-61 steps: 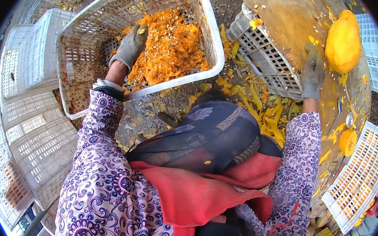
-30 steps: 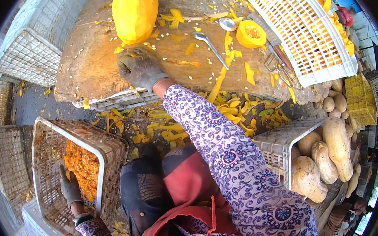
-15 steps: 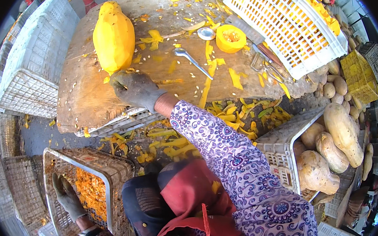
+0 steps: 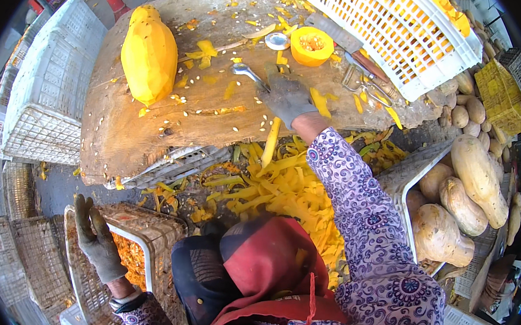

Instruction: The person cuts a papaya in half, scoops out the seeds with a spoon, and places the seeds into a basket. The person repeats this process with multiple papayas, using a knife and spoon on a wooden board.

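Observation:
My right hand (image 4: 288,95), in a grey glove, lies over the table with fingers stretched forward. It covers the handle end of a metal spoon (image 4: 242,69); no grip on it shows. A strip of yellow peel (image 4: 270,143) hangs over the table's near edge below this hand. Just beyond sits a cut pumpkin piece (image 4: 312,46), its seedy hollow facing up, beside a small round metal piece (image 4: 277,41). At the far left of the table lies a peeled pumpkin (image 4: 149,55). My left hand (image 4: 97,241), gloved too, is raised with fingers apart above a crate of orange pulp (image 4: 131,262).
The wooden table (image 4: 207,133) carries scattered seeds and scraps. A broad blade (image 4: 334,33) and a peeler (image 4: 353,79) lie at right, by a tilted white crate (image 4: 395,30). Peels (image 4: 302,202) heap on the ground. Unpeeled pumpkins (image 4: 462,206) fill a crate at right.
My right hand has moved from beside the peeled pumpkin rightward to the spoon's handle. The peel strip has shifted toward the near edge. My left hand has risen slightly.

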Tool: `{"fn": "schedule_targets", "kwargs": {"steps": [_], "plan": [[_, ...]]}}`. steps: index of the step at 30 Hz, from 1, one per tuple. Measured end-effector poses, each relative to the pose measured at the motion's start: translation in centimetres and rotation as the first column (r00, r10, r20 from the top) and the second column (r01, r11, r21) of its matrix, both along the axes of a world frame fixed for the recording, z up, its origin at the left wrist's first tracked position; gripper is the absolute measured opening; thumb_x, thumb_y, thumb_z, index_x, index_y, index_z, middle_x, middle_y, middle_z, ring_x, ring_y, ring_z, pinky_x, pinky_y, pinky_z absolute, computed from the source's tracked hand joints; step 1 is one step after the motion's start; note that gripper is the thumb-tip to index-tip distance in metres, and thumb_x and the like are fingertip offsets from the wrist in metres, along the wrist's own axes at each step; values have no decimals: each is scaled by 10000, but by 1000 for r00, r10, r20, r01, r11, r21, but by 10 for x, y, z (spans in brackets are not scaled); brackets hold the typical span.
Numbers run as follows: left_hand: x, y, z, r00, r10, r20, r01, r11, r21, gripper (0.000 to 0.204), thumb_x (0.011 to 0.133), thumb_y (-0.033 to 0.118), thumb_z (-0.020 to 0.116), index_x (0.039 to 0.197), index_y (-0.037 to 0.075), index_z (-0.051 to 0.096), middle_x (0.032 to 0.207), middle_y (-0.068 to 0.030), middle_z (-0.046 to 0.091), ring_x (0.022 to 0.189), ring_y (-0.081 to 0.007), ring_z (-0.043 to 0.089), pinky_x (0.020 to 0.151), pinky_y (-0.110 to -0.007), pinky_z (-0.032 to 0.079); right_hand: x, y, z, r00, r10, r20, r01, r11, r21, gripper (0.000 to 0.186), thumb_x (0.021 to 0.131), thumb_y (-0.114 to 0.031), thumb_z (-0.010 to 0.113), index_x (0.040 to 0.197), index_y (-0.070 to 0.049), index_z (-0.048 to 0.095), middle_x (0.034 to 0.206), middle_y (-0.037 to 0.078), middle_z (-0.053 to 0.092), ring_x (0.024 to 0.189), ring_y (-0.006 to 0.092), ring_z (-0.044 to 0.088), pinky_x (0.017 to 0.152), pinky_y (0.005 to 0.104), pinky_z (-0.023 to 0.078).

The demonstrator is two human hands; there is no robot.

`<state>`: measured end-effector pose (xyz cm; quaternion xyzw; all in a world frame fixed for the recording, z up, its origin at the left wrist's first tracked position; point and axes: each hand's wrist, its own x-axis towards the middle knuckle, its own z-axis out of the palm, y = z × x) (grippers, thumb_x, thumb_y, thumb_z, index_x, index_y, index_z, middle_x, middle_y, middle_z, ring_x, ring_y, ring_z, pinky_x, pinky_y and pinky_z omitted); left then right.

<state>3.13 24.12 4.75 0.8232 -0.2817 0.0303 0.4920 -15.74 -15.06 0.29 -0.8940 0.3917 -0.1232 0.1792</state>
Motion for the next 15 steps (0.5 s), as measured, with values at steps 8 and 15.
{"fn": "schedule_targets", "kwargs": {"steps": [8,15], "plan": [[-16,-49,1,977,-165,139,146,980,136,368,933,91,492,1294,23,467,1238,-129,544,1132,-195,513,950,-309,402,10,-25,-34,983,168,-75,-180,964,-194,219,872,-175,465,954,-33,610,892,173,656,835,316,643,711,427,501],[-29,-89,0,936,-292,196,246,942,228,317,923,71,503,1234,15,510,1211,-156,558,1112,-230,535,934,-326,415,-65,-20,-15,984,-30,173,36,999,-30,235,869,-229,486,906,-21,589,869,189,624,832,354,610,725,443,483]]}}
